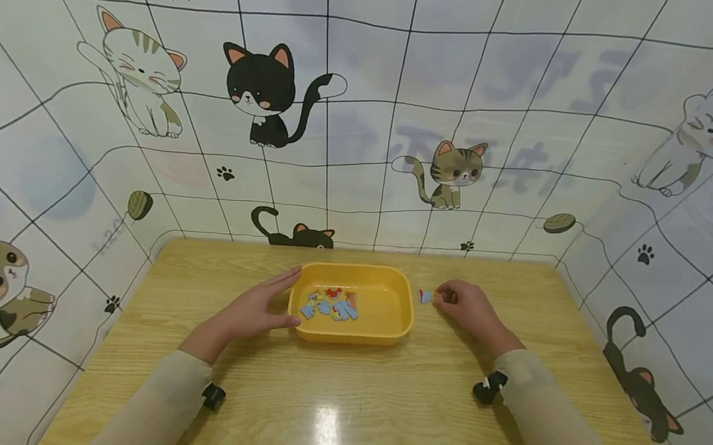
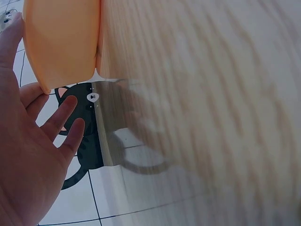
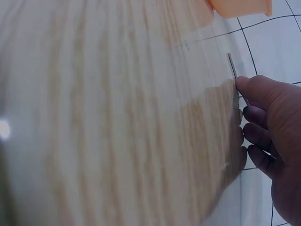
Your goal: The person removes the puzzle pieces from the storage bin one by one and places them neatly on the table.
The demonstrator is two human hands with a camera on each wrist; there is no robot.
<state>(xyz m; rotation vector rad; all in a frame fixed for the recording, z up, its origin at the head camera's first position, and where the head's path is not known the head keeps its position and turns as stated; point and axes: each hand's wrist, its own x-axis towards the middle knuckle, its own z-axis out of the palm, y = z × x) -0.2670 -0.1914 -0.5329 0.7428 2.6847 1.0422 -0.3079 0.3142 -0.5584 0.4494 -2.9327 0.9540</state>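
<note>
A yellow plastic tray (image 1: 394,313) stands on the table. Several small colourful puzzle pieces (image 1: 324,307) lie in its left half. My left hand (image 1: 261,306) rests against the left end of the tray, its fingers and thumb spread along the rim; in the left wrist view the fingers touch the tray wall (image 2: 63,42). To the right of the tray, my right hand (image 1: 467,308) pinches a flat puzzle piece (image 3: 232,63) between thumb and fingers, low at the tabletop. A blue and red part (image 1: 424,297) shows beyond the fingertips; whether it is one piece or two joined I cannot tell.
The wooden table (image 1: 275,401) reaches back to a wall covering (image 1: 365,130) printed with cats and grid lines, which also closes off both sides. Black wrist straps (image 1: 489,388) sit at both sleeves.
</note>
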